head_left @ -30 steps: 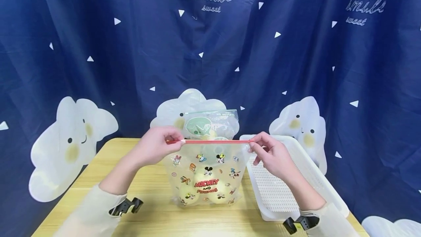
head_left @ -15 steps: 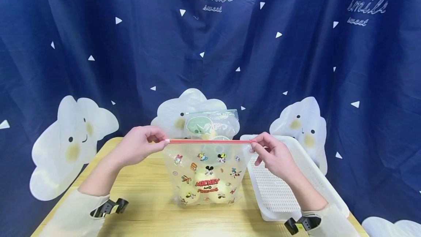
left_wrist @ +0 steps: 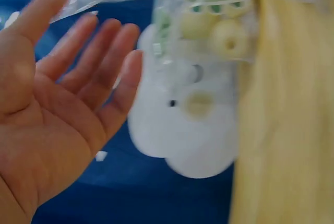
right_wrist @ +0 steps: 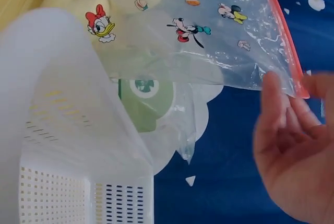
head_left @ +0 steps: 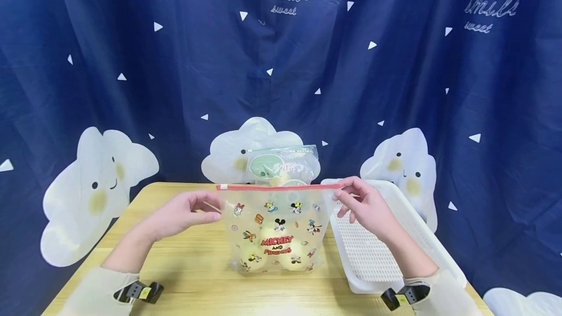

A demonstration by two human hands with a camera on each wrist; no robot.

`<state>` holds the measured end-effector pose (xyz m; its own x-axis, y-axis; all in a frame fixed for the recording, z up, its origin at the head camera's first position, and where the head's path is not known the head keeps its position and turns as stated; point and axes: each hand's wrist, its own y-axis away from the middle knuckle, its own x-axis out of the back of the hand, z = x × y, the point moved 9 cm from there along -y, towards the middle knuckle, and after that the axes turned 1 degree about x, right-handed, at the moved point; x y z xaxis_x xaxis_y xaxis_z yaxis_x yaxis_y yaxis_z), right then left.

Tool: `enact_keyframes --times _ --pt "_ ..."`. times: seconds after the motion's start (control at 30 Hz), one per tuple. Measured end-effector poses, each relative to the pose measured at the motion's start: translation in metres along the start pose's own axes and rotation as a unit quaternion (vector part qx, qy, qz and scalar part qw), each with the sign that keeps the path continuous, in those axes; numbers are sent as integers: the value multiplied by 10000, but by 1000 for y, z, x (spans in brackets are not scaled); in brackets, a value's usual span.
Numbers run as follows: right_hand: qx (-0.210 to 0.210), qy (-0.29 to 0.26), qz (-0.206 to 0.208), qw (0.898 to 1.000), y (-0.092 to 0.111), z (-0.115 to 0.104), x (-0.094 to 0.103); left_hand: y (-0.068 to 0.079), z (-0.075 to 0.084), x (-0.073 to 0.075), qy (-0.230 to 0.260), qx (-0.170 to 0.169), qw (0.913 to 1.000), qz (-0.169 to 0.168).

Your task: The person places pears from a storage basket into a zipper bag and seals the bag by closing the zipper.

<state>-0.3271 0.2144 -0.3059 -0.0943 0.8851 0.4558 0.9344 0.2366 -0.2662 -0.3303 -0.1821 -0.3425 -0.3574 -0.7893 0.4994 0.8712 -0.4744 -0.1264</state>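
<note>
A clear slider zip bag [head_left: 316,245] with cartoon prints and a red zip strip [head_left: 281,187] stands on the wooden table. Pale round things [head_left: 291,255] show through its front. At the strip's left end sits the white slider [head_left: 224,187]. My left hand [head_left: 186,213] is beside the bag's upper left edge, its fingers spread and relaxed in the left wrist view. At the top right corner is my right hand [head_left: 366,208]; in the right wrist view its thumb and finger stand apart around the corner, fingertips overlapping the bag.
Behind the bag stands another clear zip bag [head_left: 303,162] with a green print and pale contents. To the right lies a white perforated basket [head_left: 439,257]. A dark blue curtain [head_left: 281,87] with clouds hangs behind the table [head_left: 184,267].
My left hand drew the slider left to the strip's end, then let go and dropped slightly. My right hand stayed at the right corner, and its fingers have loosened.
</note>
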Motion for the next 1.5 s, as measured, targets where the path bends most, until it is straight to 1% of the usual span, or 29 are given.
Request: enact_keyframes --times 0.07,0.17,0.23,0.33,0.47,0.53,0.6,0.73,0.83,0.93,1.0,1.07,1.17,1.27,1.37,1.4,1.5 --pt "-257 -59 -372 9990 -2 10 -8 0 -10 -6 123 36 9999 7" --pt "-659 -37 -913 9936 -4 25 -24 -3 -19 -12 282 163 9993 158" --pt "-812 -23 -1026 9914 -7 32 -31 -8 -23 -14 335 238 9988 270" --pt "-887 10 -849 9924 -14 35 -30 -18 -24 -14 232 249 9980 533" --pt "-921 -13 -401 9949 -29 35 -17 -35 -20 -8 89 278 9951 943" --pt "-928 -10 -260 9953 -36 36 -11 -45 -18 -8 60 313 9940 1051" --pt "-1008 0 -196 9947 -42 41 -9 -54 -21 -10 135 394 9928 1126" --pt "-1367 -190 -214 9902 -48 61 -13 -70 -39 -20 478 635 9902 1149" --pt "-1637 -471 -286 9850 -50 75 -18 -77 -53 -28 702 788 9872 1197" --pt "-1804 -609 -395 9809 -54 86 -21 -82 -61 -31 808 839 9848 1292" --pt "-1912 -562 -400 9791 -56 92 -21 -86 -65 -32 905 928 9818 1385" --pt "-1989 -426 -363 9784 -60 96 -21 -90 -70 -33 1123 1108 9764 1476" --pt "-2151 -236 -218 9761 -65 102 -20 -94 -79 -34 1500 1482 9641 1611" --pt "-2322 -225 -130 9723 -69 107 -22 -96 -88 -38 1991 1871 9467 1708" --pt "-2540 -384 -26 9664 -71 112 -23 -97 -95 -41 2325 2161 9309 1807" --pt "-2591 -458 -15 9648 -71 113 -23 -98 -96 -42 2383 2220 9273 1846" --pt "-2726 -685 36 9597 -73 119 -25 -100 -101 -42 2375 2334 9215 2000"
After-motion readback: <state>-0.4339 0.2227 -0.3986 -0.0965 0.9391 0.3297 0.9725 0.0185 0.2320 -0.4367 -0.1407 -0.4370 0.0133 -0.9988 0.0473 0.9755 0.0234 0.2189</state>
